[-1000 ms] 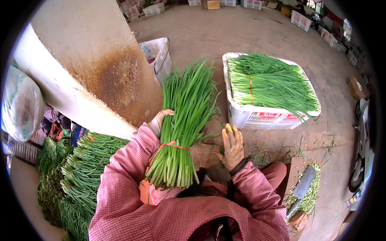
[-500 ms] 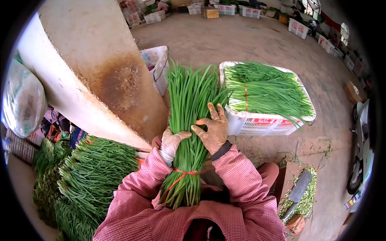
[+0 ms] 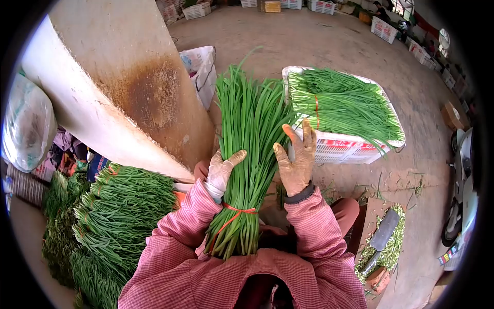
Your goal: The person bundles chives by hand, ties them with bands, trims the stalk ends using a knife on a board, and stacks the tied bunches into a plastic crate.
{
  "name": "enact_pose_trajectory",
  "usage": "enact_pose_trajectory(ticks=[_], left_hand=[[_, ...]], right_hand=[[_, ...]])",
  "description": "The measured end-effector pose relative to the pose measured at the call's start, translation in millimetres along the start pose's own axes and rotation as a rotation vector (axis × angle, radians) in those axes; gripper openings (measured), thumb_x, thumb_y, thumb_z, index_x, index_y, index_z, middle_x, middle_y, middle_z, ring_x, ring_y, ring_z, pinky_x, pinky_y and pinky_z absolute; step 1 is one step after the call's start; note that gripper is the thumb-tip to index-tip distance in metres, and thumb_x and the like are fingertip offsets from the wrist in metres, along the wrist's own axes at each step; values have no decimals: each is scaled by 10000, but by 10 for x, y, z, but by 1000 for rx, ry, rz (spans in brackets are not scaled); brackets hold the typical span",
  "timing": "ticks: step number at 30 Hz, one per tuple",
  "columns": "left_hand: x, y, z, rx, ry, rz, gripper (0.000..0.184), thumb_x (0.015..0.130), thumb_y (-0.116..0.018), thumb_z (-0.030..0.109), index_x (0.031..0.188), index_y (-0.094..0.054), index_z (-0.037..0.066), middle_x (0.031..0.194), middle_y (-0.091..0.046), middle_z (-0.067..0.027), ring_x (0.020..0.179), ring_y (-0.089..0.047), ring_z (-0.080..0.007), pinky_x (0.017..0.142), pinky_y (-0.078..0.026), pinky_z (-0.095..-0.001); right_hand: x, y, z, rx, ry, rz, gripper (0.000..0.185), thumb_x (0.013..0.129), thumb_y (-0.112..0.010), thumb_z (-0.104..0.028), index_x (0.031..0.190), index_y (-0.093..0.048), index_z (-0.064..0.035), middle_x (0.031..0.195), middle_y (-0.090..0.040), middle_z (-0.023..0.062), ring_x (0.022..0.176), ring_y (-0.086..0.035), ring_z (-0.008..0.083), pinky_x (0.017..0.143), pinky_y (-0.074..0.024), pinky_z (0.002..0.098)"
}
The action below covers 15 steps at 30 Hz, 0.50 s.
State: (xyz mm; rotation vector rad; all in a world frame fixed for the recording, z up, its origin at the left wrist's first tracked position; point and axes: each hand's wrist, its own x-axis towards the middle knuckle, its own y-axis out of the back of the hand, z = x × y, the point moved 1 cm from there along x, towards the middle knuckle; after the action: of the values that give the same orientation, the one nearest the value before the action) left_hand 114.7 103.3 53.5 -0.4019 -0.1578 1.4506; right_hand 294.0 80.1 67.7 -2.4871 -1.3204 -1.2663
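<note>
A large bunch of long green stalks [image 3: 249, 123] stands upright before me, its pale cut ends toward my body, with a red tie [image 3: 239, 210] around its lower part. My gloved left hand [image 3: 222, 172] grips the bunch's left side above the tie, thumb across the front. On the right side, my gloved right hand [image 3: 297, 162] is spread with fingers apart, beside the leaves and holding nothing. Beyond it, a white crate [image 3: 339, 153] holds more green stalks [image 3: 345, 103], one bundle with a red tie.
Stacked green bundles [image 3: 123, 211] lie at the left below a stained pillar [image 3: 149, 98]. A cleaver [image 3: 385, 229] rests among chopped bits on a board [image 3: 371, 219] at the right. Behind the bunch is a white bin [image 3: 206, 77]. Far crates line the back; a scooter [image 3: 463, 180] stands right.
My right hand has gone from apart to touching the leaves, then moved off to the right, fingers spread. My left hand has shifted from the bunch's far left side to its front-left.
</note>
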Motion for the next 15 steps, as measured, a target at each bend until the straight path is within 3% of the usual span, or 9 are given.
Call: enact_pose_trajectory(ticks=[2, 3, 4, 6, 7, 12, 14, 15], left_hand=[[-40, -34, 49, -58, 39, -4, 298, 766, -648, 54, 1039, -536, 13, 935, -608, -74, 771, -593, -150, 709, -497, -268], [-61, -65, 87, -75, 73, 2, 280, 771, -643, 53, 1030, -544, 16, 928, -610, -68, 777, -592, -146, 711, -495, -268], [-72, -82, 98, -92, 107, 5, 262, 775, -638, 53, 1021, -553, 19, 920, -612, -61, 783, -590, -141, 713, -492, -268], [-47, -44, 19, -85, 86, 5, 267, 775, -641, 60, 1024, -555, 22, 918, -613, -60, 793, -588, -139, 718, -488, -268], [-38, -20, -8, -75, 57, 9, 271, 774, -644, 68, 1027, -556, 25, 917, -614, -58, 803, -586, -137, 722, -485, -269], [-41, -15, 12, -102, 47, -8, 294, 762, -661, 79, 1033, -557, 36, 926, -617, -63, 804, -588, -135, 719, -485, -269], [-38, -7, 16, -74, 96, 22, 291, 760, -663, 76, 1029, -560, 33, 919, -618, -63, 777, -597, -143, 698, -496, -277], [-5, 43, -33, -78, 119, 33, 304, 750, -667, 81, 1028, -557, 28, 910, -618, -68, 752, -607, -163, 686, -508, -293]], right_hand=[[10, 165, -217, -136, 153, -241, 443, 660, -717, -247, 1072, -598, -133, 1412, -213, 149, 1267, -192, 385, 1005, -247, 447], [-38, 190, -326, -147, 180, -467, 482, 616, -735, -299, 1057, -607, -153, 1416, -196, 146, 1291, -141, 370, 1021, -197, 462], [-62, 171, -325, -150, 175, -470, 482, 616, -735, -299, 1057, -607, -153, 1416, -196, 146, 1291, -141, 370, 1021, -197, 462], [-123, 87, -272, -247, 166, -774, 418, 587, -744, -318, 954, -635, -151, 1403, -233, 142, 1294, -149, 365, 1017, -189, 479], [-111, 81, -229, -226, 210, -742, 268, 593, -738, -278, 795, -630, -138, 1398, -260, 114, 1301, -149, 352, 1013, -200, 485], [-109, 8, -219, -288, 355, -699, 151, 641, -699, -208, 676, -580, -121, 1384, -309, 57, 1308, -173, 302, 1011, -219, 472], [19, -29, -180, -569, 510, -363, 126, 684, -670, -208, 704, -574, -130, 1364, -340, 54, 1296, -218, 265, 1012, -233, 452], [183, 12, -94, -514, 457, -222, 118, 710, -650, -216, 719, -567, -133, 1360, -342, 55, 1286, -239, 249, 1012, -237, 444]])
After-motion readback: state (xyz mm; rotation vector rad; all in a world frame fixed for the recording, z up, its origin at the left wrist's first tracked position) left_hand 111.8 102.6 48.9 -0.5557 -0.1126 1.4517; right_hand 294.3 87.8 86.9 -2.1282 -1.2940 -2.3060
